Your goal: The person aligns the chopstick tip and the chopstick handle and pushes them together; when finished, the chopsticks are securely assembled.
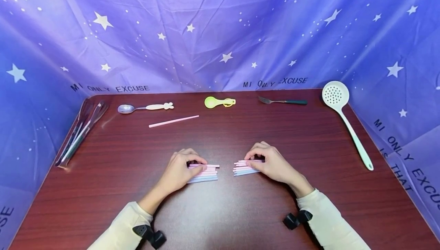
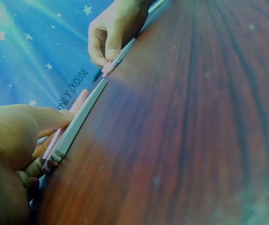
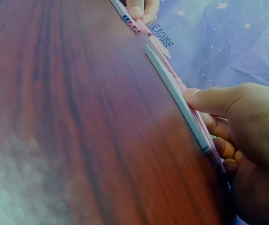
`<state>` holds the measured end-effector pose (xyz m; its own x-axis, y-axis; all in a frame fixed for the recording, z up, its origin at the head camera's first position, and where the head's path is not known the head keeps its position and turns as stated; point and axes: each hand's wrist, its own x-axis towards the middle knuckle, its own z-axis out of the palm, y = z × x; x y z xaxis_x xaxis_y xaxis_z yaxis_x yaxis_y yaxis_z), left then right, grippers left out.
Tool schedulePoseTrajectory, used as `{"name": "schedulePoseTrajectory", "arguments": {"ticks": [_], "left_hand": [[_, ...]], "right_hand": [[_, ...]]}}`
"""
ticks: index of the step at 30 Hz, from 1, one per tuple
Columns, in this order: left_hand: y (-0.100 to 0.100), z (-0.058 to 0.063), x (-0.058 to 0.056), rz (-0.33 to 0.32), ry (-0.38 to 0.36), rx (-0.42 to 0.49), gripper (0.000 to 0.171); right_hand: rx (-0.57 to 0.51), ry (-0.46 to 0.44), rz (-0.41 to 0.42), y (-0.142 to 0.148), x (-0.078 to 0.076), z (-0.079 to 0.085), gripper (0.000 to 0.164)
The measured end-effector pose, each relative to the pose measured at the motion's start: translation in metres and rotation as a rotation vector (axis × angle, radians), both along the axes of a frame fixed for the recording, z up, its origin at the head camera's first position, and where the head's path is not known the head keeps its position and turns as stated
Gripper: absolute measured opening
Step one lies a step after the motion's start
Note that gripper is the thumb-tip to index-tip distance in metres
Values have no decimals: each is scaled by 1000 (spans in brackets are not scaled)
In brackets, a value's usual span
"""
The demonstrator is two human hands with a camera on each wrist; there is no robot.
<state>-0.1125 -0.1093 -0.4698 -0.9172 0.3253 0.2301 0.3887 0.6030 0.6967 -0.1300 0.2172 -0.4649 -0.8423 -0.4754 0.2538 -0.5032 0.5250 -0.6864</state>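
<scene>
In the head view my left hand [image 1: 179, 170] is at a row of pink and blue chopsticks [image 1: 212, 177] in the middle of the table. Its thumb lies over the pink ones and the other fingers curl behind. To the right, my right hand [image 1: 269, 163] pinches a second pink and blue bunch of chopsticks [image 1: 240, 168] the same way. A gap separates the two bunches, whose ends face each other. Up close in the left wrist view, a blue chopstick [image 2: 83, 117] lies along the near side. In the right wrist view the thumb presses pink chopsticks beside a blue chopstick [image 3: 179, 98].
A lone pink chopstick [image 1: 173, 121] lies farther back. Behind it are a spoon [image 1: 156, 107], a green measuring spoon [image 1: 216, 102] and a fork [image 1: 283, 101]. A clear bag of utensils [image 1: 80, 133] is at left, a white skimmer [image 1: 350, 127] at right. Starry cloth [image 1: 206, 51] walls the table.
</scene>
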Motion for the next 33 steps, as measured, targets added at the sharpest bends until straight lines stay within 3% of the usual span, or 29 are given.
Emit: {"name": "schedulePoseTrajectory", "arguments": {"ticks": [9,19,33], "left_hand": [[0,-1,0,-15,24,7,12],[1,3,1,-8,51,30,8],[2,25,-1,37,71,91,11]], "right_hand": [[-6,-24,-25,-2,2,0,15],[-41,50,-27,-1,1,0,15],[-145,100,-30,-13,4,23,10]]}}
